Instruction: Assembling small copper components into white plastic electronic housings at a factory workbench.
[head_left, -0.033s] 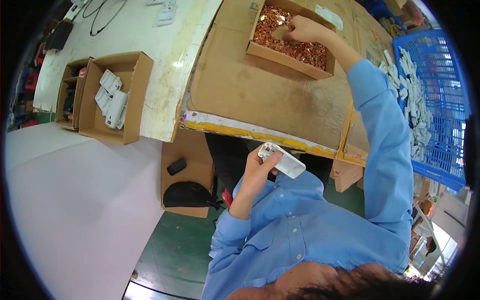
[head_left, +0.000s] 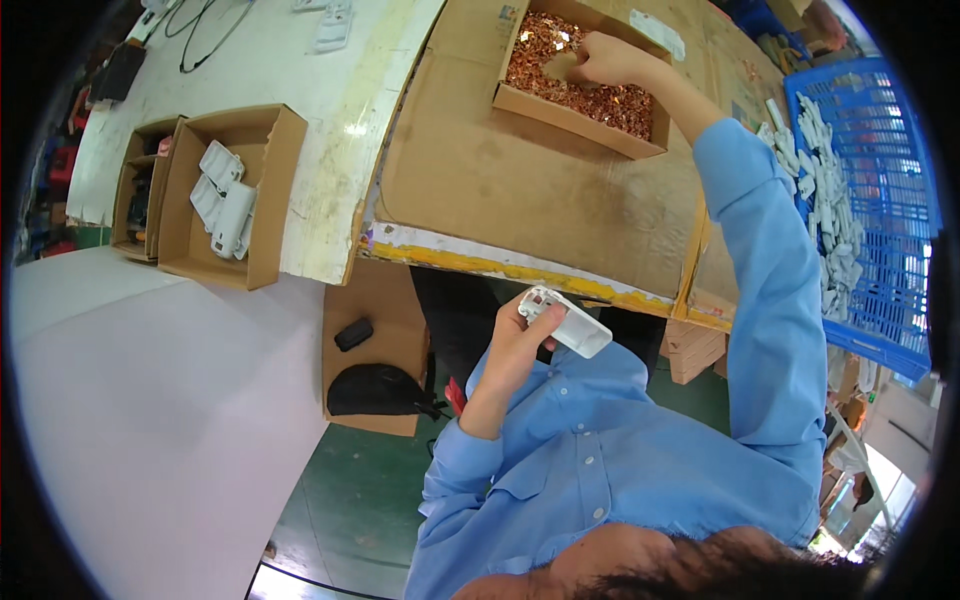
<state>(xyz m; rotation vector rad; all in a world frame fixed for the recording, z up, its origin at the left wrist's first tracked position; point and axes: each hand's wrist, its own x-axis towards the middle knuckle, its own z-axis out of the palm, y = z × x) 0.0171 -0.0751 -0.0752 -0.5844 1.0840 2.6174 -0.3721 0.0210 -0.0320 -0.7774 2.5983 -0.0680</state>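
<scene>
Over my lap, my left hand [head_left: 516,345] grips a white plastic housing [head_left: 582,332]. My thumb presses on its hollow inner side, near an end with small cut-outs. Out at the far side of the table, my right hand [head_left: 612,60] reaches into a shallow cardboard box [head_left: 570,118] full of small, shiny copper-coloured metal parts [head_left: 620,108]. The right fingers are bent down and pinched together at the parts, beside a plain brown patch. What lies between those fingertips is too small to make out.
A blue plastic crate [head_left: 885,200] with many white plastic pieces [head_left: 835,220] stands at the right. On the white table at the left, a cardboard box [head_left: 285,190] holds white housings [head_left: 232,215]. A black cable [head_left: 190,45] lies behind it. A yellow-taped edge [head_left: 520,270] borders the cardboard-covered table.
</scene>
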